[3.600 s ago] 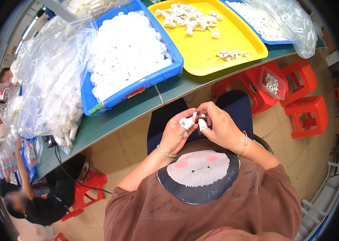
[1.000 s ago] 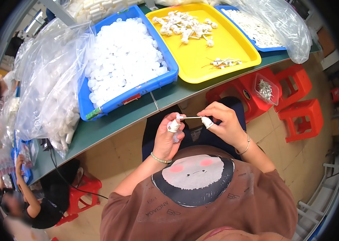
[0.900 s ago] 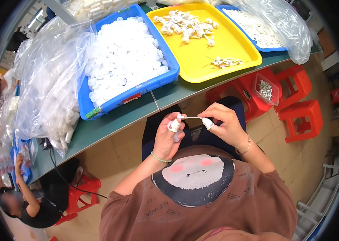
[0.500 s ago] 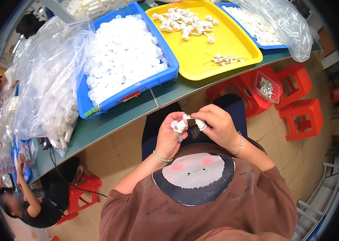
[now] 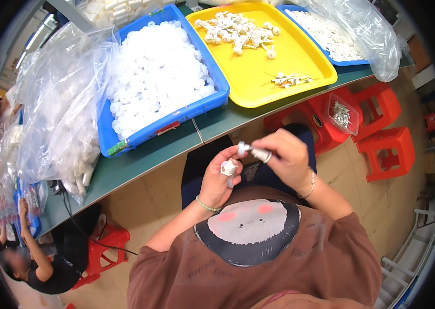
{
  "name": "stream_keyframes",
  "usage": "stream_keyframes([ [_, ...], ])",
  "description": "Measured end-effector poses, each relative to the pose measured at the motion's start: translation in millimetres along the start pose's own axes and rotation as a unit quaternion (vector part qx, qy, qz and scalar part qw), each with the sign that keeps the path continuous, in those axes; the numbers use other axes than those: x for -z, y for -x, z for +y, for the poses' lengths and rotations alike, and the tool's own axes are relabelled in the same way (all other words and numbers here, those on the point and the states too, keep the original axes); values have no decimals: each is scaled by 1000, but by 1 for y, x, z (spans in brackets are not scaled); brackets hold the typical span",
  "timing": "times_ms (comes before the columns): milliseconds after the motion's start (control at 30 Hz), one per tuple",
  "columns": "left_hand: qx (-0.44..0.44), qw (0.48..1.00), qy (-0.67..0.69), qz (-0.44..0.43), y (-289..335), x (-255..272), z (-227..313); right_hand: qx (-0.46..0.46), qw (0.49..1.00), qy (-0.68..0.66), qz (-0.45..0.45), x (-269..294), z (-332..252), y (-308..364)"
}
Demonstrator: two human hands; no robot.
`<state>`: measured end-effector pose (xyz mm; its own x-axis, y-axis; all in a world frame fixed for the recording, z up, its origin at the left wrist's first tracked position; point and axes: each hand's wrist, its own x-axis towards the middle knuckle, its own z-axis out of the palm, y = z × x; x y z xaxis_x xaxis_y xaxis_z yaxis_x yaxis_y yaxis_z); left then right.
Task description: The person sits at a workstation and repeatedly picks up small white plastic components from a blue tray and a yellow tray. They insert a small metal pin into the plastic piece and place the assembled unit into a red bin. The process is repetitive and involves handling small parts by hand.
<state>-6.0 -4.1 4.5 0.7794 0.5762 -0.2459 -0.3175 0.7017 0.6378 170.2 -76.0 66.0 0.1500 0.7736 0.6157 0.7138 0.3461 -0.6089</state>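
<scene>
Over my lap, my left hand is closed around small white plastic parts, some of them hidden by the fingers. My right hand pinches a thin, short piece whose far end carries a translucent white cap. A white, tube-like part also sits between the right fingers, slightly blurred. The cap is close to the left fingertips; whether they touch it I cannot tell. Beyond my hands, a blue tray is heaped with similar translucent caps. The yellow tray beside it bears white-headed pieces and thin wired pieces.
Another blue tray with white sticks stands at the far right, partly under a clear bag. Large plastic bags lie at left. Red stools and a clear box are at right. A person sits at lower left.
My right hand has moved a little up and to the right, turning, with the cap on its piece. The cap is farther from the parts in my left hand.
</scene>
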Motion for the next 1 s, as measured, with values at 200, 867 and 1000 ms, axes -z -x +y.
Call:
stream_keyframes([
  [200,220,961,148,83,-8,18,-10,-8,990,117,72,44,41,-110],
  [867,76,994,57,-48,-1,3,7,-93,983,93,-128,82,76,-119],
  [1000,61,993,73,-73,-2,4,7,-50,997,58,-20,74,76,-125],
])
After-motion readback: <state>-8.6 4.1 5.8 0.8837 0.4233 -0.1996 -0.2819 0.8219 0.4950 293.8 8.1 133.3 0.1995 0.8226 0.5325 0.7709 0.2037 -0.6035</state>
